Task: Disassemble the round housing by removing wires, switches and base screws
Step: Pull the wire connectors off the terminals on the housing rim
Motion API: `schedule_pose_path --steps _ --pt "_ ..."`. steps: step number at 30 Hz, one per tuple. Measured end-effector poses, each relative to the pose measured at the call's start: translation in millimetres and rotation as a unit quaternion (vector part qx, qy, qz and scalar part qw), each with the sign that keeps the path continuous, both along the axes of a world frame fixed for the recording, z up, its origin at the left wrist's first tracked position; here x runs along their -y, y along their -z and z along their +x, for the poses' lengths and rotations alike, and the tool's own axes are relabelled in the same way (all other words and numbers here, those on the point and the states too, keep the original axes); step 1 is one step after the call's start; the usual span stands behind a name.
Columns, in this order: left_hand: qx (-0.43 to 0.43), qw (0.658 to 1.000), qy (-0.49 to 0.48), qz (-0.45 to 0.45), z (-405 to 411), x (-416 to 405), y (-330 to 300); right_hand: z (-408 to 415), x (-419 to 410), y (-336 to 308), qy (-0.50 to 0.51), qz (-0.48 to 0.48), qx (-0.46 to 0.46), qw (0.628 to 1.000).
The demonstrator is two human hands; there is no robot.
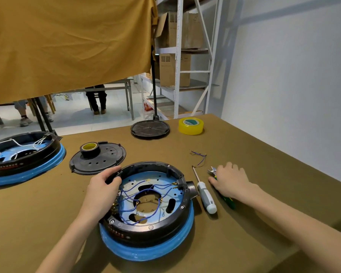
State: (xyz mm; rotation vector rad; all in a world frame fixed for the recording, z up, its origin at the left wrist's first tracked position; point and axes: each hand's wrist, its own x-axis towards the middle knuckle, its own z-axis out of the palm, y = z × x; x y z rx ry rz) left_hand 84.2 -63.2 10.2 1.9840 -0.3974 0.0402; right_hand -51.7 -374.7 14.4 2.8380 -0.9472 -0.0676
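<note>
Head view: your left hand (101, 191) grips the rigid rim of the round housing (148, 209), its thin blue wires (130, 194) pliable, while your right hand (229, 181) lies with loosely bent fingers on the green-handled tool (227, 200).

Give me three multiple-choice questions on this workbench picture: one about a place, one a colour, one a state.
1. Where does the grey-handled screwdriver lie?
A. right of the near round black-and-blue housing
B. inside it
C. on the yellow tape roll

2. What colour are the wires inside that housing?
A. red
B. blue
C. green

3. What is the left hand doing?
A. lying flat on the table
B. gripping the housing rim
C. holding the screwdriver

Answers: 1 A, it lies on the cloth beside the spout; 2 B, blue loops cross the plate; 3 B, fingers curl over the rim.
</note>
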Motion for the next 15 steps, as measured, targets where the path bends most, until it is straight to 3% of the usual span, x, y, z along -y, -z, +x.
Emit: schedule_pose_path --steps 5,8,10,12,14,15 --pt "-0.002 1.0 0.012 -0.003 0.1 -1.8 -1.2 -7.9 -11.4 -5.5 -0.049 0.026 0.097 0.994" --pt "0.005 0.999 0.033 0.012 -0.4 -5.8 -0.9 -8.2 -18.8 -18.5 -0.107 0.059 0.203 0.971" --pt "0.014 0.999 0.04 0.016 -1.8 -11.9 0.8 -4.6 -27.9 -30.0 -0.148 0.152 0.297 0.931" --pt "0.012 0.999 0.036 0.006 -3.7 -19.1 2.7 2.4 -42.6 -44.4 -0.174 0.288 0.367 0.867" --pt "0.003 0.999 0.035 -0.011 -6.9 -25.4 4.7 12.6 -60.2 -55.9 -0.192 0.405 0.368 0.815" --pt "0.0 0.999 0.039 -0.016 -9.0 -27.7 5.7 17.4 -69.3 -58.4 -0.209 0.428 0.34 0.811"
